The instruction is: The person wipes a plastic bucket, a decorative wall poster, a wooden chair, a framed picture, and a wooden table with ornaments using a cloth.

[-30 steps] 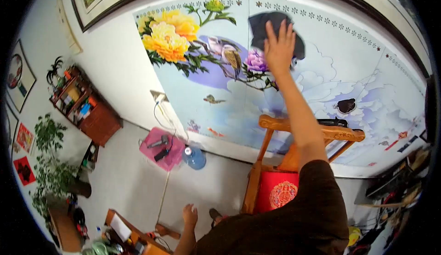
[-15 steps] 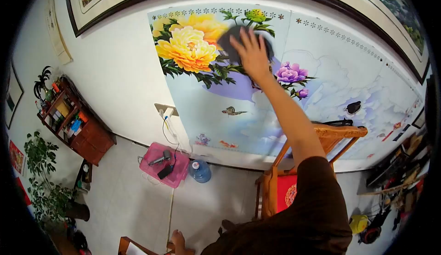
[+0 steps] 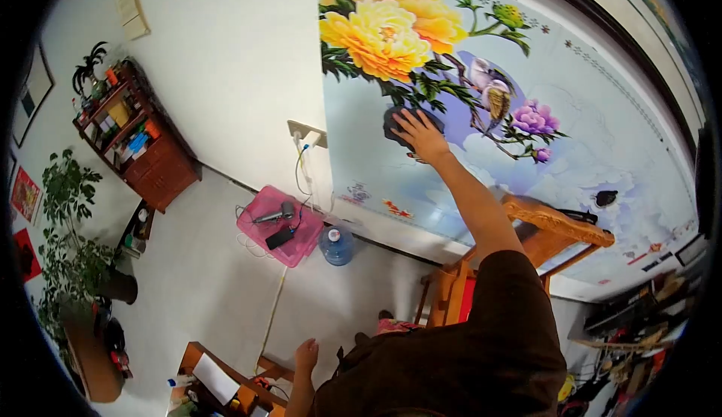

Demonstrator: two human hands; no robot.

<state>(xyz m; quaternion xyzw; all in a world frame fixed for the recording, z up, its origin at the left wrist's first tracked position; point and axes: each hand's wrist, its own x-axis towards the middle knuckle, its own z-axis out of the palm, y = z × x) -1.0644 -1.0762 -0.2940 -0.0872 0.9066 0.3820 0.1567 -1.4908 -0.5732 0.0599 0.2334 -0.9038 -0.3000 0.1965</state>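
Note:
My right hand (image 3: pixel 423 136) lies spread on a dark cloth (image 3: pixel 392 124), pressing it flat against the flowered wall panel (image 3: pixel 376 154). The cloth sits below the big yellow flower (image 3: pixel 387 33) and left of the painted birds (image 3: pixel 492 94). Low in the view, my left hand (image 3: pixel 307 355) hangs over the floor beside a wooden table (image 3: pixel 197 353); its fingers look loosely curled, and whether they hold anything cannot be made out.
A wooden chair (image 3: pixel 556 221) stands against the wall at the right. On the floor are a pink box (image 3: pixel 259 229) with a hair dryer (image 3: pixel 282 212) on it and a blue water bottle (image 3: pixel 336 248). A red-brown cabinet (image 3: pixel 162 172) and plant (image 3: pixel 68 191) are at the left.
My right hand and the cloth have moved left and down across the panel, from the purple flower, past the birds, to below the yellow flower. The view has shifted too.

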